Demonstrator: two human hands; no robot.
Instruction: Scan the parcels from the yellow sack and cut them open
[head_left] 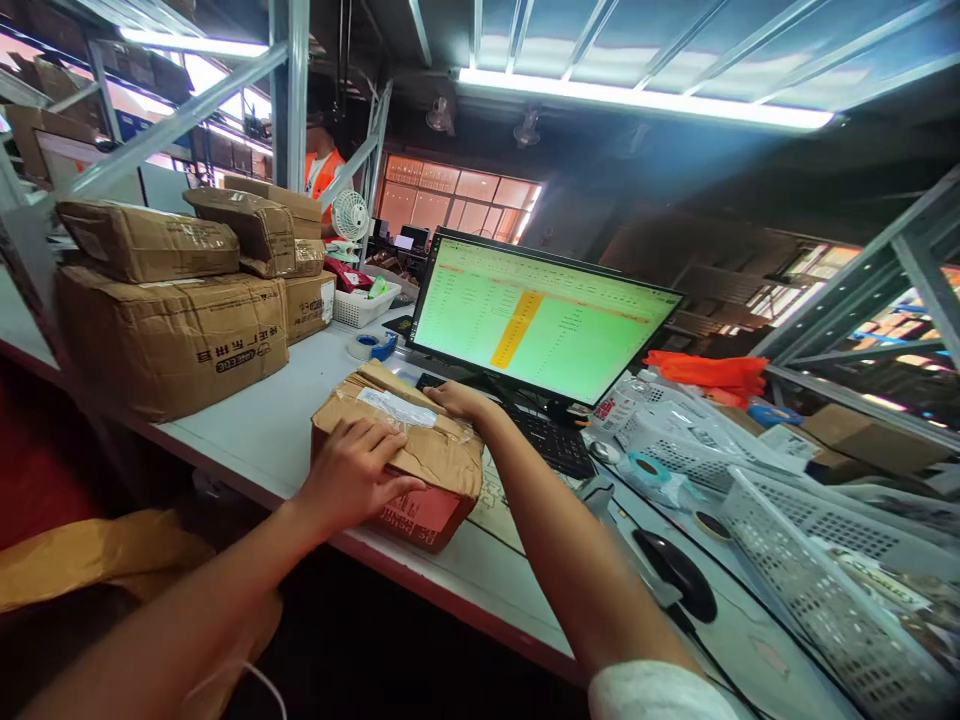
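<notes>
A worn cardboard parcel wrapped in clear tape, with a white label on top and a red sticker on its front, sits at the near edge of the white table. My left hand lies on its near top edge, fingers curled over the cardboard. My right hand grips the far side of the same parcel, just in front of the keyboard. Both hands hold the parcel on the table.
A monitor with a green spreadsheet stands behind the parcel. Stacked brown boxes fill the table's left end. A tape roll and white basket lie beyond. A mouse, white baskets and packing bags crowd the right. A person in orange stands far back.
</notes>
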